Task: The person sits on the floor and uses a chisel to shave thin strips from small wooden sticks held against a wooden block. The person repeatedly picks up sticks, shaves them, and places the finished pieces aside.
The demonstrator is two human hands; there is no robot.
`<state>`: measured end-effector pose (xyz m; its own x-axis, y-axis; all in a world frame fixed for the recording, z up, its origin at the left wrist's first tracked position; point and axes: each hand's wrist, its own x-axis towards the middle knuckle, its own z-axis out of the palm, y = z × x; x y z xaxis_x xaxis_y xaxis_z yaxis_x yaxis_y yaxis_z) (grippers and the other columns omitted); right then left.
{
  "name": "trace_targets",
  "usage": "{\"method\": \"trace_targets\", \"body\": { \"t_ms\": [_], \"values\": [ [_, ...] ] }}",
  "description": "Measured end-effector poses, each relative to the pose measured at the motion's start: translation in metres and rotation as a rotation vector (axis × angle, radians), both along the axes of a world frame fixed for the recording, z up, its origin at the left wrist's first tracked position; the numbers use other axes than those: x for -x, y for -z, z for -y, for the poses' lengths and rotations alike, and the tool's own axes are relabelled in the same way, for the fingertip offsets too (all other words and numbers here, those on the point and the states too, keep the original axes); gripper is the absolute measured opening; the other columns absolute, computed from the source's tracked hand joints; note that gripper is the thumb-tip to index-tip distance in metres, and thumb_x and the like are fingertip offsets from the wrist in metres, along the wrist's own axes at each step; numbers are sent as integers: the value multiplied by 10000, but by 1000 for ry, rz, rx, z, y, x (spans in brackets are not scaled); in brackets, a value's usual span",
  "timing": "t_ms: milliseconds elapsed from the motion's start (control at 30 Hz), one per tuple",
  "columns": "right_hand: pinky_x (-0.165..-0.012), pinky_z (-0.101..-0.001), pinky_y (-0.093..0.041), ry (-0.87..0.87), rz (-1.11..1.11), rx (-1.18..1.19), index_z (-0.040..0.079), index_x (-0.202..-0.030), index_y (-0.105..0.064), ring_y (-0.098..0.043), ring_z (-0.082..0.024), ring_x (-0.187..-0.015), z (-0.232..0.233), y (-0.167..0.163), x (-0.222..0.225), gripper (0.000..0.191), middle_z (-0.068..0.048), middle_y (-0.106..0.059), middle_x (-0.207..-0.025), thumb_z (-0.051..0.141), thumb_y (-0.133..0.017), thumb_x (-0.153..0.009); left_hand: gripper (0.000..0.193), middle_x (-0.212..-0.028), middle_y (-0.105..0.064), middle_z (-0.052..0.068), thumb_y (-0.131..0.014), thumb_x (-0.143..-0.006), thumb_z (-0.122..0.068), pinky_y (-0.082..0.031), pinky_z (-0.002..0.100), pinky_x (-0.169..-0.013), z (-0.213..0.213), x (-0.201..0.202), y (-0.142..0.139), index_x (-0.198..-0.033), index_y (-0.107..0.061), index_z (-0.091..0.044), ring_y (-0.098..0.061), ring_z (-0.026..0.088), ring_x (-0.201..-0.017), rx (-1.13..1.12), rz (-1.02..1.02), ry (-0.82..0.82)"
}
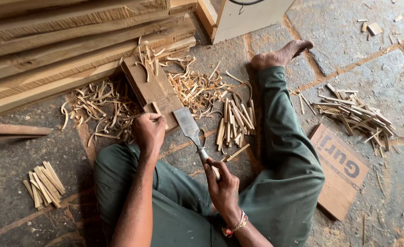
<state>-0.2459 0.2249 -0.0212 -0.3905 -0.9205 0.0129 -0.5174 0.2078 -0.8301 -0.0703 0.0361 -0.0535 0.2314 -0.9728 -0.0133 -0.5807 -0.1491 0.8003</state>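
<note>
— How far along is the whittling?
— Right hand (222,183) grips the chisel (190,130); left hand (149,130) pinches a small stick, I think, at the wooden block's (154,89) near edge. Finished sticks (236,121) and shavings (101,107) lie piled on the floor.

Block: the wooden block (154,89) lies on the floor (394,73) before the stacked planks (64,41).
Hands: the left hand (149,130) rests at the block's near end; the right hand (222,183) is right of it, gripping the chisel (190,128), whose blade lies against the block's near right corner.
Shavings: curled shavings (101,107) spread on both sides of the block.
Strips: cut strips (236,121) lie right of the chisel; another bundle (44,183) lies far left.
Cardboard: the cardboard sheet (341,171) lies right of the leg.
</note>
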Motion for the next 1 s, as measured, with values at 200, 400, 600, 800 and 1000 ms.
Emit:
{"method": "trace_targets", "body": {
  "t_ms": [200, 400, 600, 800, 1000],
  "values": [
    [-343, -289, -258, -16, -16, 15, 73, -1070, -747, -463, -23, -372, 6, 7, -3, 178, 0, -587, -452, 211, -697, -968, 188, -707, -748, 121, -769, -890, -204, -566, 303, -450, 15, -8, 5, -942, -753, -25, -690, 145, -494, -220, -225, -51],
    [-362, -267, -295, -34, -28, 34, 62, -1099, -760, -500, -19, -414, 7, -5, -3, 193, -5, -601, -487, 189, -710, -962, 248, -793, -750, 71, -722, -980, -299, -562, 263, -517, 9, -13, 3, -954, -733, -53, -694, 112, -625, 86, -189, -39],
    [-424, -244, -393, -52, -57, 80, 46, -1144, -771, -555, -47, -524, -10, -41, -12, 228, -65, -720, -683, 107, -748, -926, 451, -902, -758, 58, -563, -1087, -498, -552, 423, -946, -34, 25, -8, -918, -736, -117, -734, 222, -870, 686, -242, 586],
    [-496, -223, -538, -149, -150, 106, 53, -1155, -744, -731, -71, -624, -23, -59, -29, 246, -123, -776, -853, 86, -747, -911, 535, -661, -678, 79, -622, -1012, -513, -519, 438, -849, -55, 32, -5, -698, -710, -89, -647, 228, -652, 679, -149, 787],
    [-431, -279, -468, -142, -215, 7, 63, -1148, -763, -632, -124, -454, -18, -57, -40, 273, -112, -701, -656, 81, -771, -876, 553, -604, -630, 78, -632, -1022, -489, -496, 411, -758, -52, 23, 3, -643, -674, -89, -604, 233, -588, 625, -167, 764]
  ]
}}
